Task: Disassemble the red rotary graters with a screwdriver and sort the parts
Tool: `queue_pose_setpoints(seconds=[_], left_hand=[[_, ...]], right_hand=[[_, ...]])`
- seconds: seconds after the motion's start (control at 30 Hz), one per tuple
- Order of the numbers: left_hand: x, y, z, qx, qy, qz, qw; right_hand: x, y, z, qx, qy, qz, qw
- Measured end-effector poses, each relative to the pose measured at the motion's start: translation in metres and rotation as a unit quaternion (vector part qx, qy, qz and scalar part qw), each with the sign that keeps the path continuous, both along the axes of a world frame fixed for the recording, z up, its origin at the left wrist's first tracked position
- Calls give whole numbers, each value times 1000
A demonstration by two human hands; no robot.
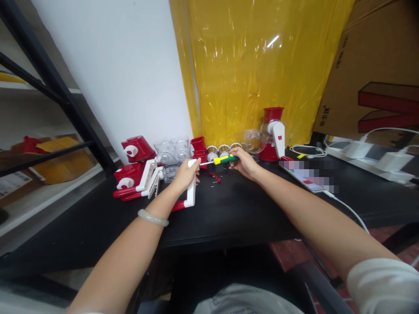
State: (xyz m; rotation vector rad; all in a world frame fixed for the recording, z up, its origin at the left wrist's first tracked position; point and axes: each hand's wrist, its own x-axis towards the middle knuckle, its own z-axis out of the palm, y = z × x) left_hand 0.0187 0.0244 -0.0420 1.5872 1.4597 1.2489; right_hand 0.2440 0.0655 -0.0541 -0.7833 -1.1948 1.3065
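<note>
My left hand (185,176) is closed around the upper end of a white crank handle (191,194) with a red grip. In my right hand (245,164) is a screwdriver (225,159) with a green and yellow handle. Its shaft points left, and the tip meets the top end of the crank near my left thumb; the exact contact is hidden. Small red parts (215,177) and tiny screws (212,186) lie on the black table (229,218) below the screwdriver. More white cranks (149,176) with red grips rest left of my left hand.
Red grater bodies (139,149) stand at the left, beside clear plastic parts (172,148). Several drums (224,151) line the back. An upright red grater (272,137) with a white crank is at the right, near a tablet (304,176) and a power strip (369,159).
</note>
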Motion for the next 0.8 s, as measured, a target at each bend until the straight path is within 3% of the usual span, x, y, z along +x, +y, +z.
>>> queue_pose_setpoints(seconds=[0.2,0.47,0.8], left_hand=[[-2,3,0,24,5,17,1000],[-8,5,-5,91,119,13,989],[-8,10,-3,61,32,17,998]], right_hand=[[3,5,-9,129,-158,-43,978],[2,4,-6,56,-120,-38,990],[-2,2,-5,38,-18,4,999]])
